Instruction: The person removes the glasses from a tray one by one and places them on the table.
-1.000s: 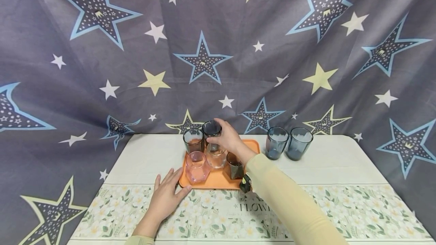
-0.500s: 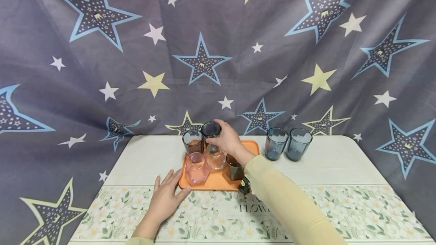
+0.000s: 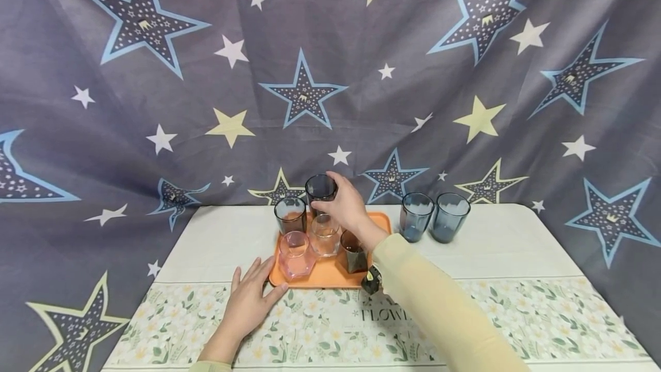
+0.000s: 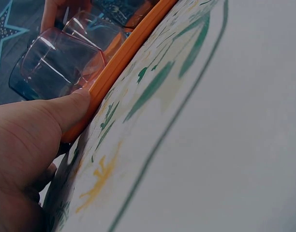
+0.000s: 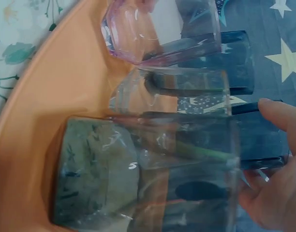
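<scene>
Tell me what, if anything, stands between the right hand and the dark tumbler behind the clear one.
Nothing visible does: the right hand grips the dark tumbler directly. The clear tumbler stands on its near side and a smoky gray tumbler to its left, both outside the grip.

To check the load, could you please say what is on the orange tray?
A pink glass, clear glass, brown glass and grey glass. The right hand grips a dark glass at the back, its base obscured; the right sleeve covers part of the tray's right side.
</scene>
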Action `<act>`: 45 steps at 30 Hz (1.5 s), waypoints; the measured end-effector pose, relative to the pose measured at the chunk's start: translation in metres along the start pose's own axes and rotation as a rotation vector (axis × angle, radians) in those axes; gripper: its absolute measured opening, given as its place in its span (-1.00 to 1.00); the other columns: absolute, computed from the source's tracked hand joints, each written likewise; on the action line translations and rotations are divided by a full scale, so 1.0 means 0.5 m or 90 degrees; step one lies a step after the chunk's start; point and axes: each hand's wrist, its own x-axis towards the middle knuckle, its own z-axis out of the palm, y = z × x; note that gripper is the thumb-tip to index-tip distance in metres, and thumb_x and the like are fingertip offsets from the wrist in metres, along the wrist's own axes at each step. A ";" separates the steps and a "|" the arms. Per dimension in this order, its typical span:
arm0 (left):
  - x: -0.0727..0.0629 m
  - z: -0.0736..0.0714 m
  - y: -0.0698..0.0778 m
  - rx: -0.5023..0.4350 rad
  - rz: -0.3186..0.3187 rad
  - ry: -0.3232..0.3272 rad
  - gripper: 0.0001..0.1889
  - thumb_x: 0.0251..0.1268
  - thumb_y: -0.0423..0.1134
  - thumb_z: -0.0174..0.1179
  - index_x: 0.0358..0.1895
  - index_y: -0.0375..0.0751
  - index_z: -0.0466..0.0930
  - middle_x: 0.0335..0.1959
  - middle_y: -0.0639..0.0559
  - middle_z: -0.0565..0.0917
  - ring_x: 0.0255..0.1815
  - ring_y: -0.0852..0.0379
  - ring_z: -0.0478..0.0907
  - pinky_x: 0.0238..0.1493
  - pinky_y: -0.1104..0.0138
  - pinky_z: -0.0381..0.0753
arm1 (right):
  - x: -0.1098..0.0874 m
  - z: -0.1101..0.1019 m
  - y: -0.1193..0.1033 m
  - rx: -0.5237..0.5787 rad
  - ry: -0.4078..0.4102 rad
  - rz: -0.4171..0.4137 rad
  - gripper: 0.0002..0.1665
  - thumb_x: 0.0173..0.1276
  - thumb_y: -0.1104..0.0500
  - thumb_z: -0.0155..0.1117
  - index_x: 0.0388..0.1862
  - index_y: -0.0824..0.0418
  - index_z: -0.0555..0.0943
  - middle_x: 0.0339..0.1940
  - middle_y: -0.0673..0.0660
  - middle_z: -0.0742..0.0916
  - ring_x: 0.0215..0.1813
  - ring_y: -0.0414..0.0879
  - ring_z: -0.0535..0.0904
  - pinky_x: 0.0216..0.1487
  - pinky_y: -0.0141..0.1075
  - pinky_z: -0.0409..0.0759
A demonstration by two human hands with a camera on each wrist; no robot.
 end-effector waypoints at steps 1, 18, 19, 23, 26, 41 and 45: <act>0.000 0.000 0.000 0.000 0.000 0.001 -0.15 0.57 0.12 0.40 0.70 -0.31 0.35 0.67 -0.26 0.41 0.76 -0.35 0.13 0.71 -0.36 -0.38 | 0.000 -0.003 -0.002 0.002 0.003 -0.001 0.12 0.31 -0.01 0.77 0.74 0.12 0.38 0.63 0.27 0.54 0.57 0.25 0.51 0.56 0.11 0.50; 0.003 -0.003 0.002 0.001 -0.001 0.000 -0.15 0.57 0.10 0.40 0.69 -0.34 0.35 0.67 -0.29 0.40 0.76 -0.35 0.13 0.71 -0.37 -0.37 | -0.025 -0.098 -0.031 0.034 0.030 -0.003 0.09 0.35 -0.03 0.73 0.74 0.12 0.37 0.58 0.26 0.57 0.48 0.22 0.58 0.47 0.13 0.57; 0.004 -0.003 0.002 0.001 0.000 0.000 -0.15 0.57 0.10 0.40 0.69 -0.33 0.35 0.67 -0.29 0.40 0.76 -0.35 0.13 0.71 -0.36 -0.37 | -0.026 -0.105 -0.031 0.033 0.032 -0.001 0.09 0.36 -0.03 0.73 0.75 0.12 0.37 0.58 0.26 0.57 0.47 0.22 0.58 0.46 0.13 0.58; 0.005 -0.003 0.002 0.000 0.000 0.000 -0.15 0.57 0.11 0.39 0.69 -0.33 0.35 0.67 -0.28 0.40 0.76 -0.36 0.13 0.71 -0.36 -0.37 | -0.032 -0.130 -0.031 0.046 0.040 0.001 0.10 0.35 -0.01 0.73 0.75 0.10 0.37 0.58 0.24 0.57 0.46 0.20 0.59 0.45 0.12 0.58; 0.005 -0.003 0.000 0.000 0.001 0.001 -0.15 0.57 0.11 0.39 0.69 -0.33 0.35 0.67 -0.29 0.40 0.76 -0.36 0.13 0.71 -0.37 -0.37 | -0.039 -0.148 -0.031 0.050 0.046 -0.001 0.10 0.34 -0.01 0.74 0.75 0.09 0.37 0.58 0.24 0.57 0.46 0.20 0.59 0.45 0.13 0.58; -0.011 0.007 -0.001 -0.006 0.041 0.051 -0.17 0.53 0.10 0.43 0.63 -0.35 0.43 0.58 -0.30 0.51 0.69 -0.42 0.27 0.66 -0.45 -0.24 | -0.103 -0.233 -0.031 0.070 0.016 0.004 0.13 0.36 -0.04 0.73 0.79 -0.01 0.32 0.47 0.20 0.64 0.39 0.14 0.64 0.25 0.11 0.70; -0.005 0.006 -0.001 -0.006 0.041 0.053 -0.17 0.53 0.10 0.43 0.64 -0.36 0.43 0.59 -0.30 0.50 0.69 -0.42 0.26 0.67 -0.44 -0.25 | -0.118 -0.257 -0.027 0.062 0.014 0.001 0.13 0.35 -0.05 0.73 0.79 -0.02 0.33 0.47 0.18 0.65 0.38 0.13 0.64 0.25 0.12 0.70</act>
